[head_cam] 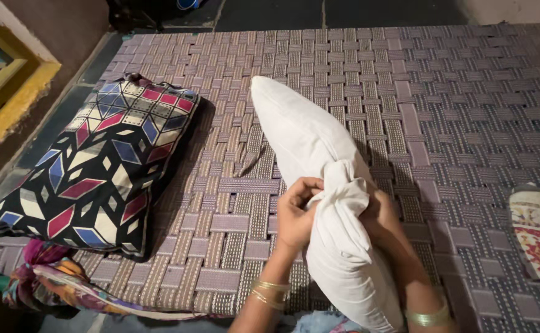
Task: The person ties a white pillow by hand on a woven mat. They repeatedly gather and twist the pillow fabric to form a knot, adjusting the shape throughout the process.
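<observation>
Both hands meet at the middle of a white pillow [310,154], close under the head camera. Left hand [296,216] has its fingers curled shut on a bunched fold of the white cover, where the cloth is gathered into a knot-like lump. Right hand [382,213] sits on the other side of that lump, mostly hidden behind the cloth, and looks clamped on the same gathered part. Gold bangles ring both wrists. That pillow lies slantwise on a woven strap bed [467,111], its far end pointing away and its near end hanging toward the person. Well apart to the left lies a patterned pillow [97,172] in black, red, blue and cream. Below it, at the bed's edge, sits a crumpled colourful cloth [54,277]. Another printed cloth [538,234] lies at the right edge.
</observation>
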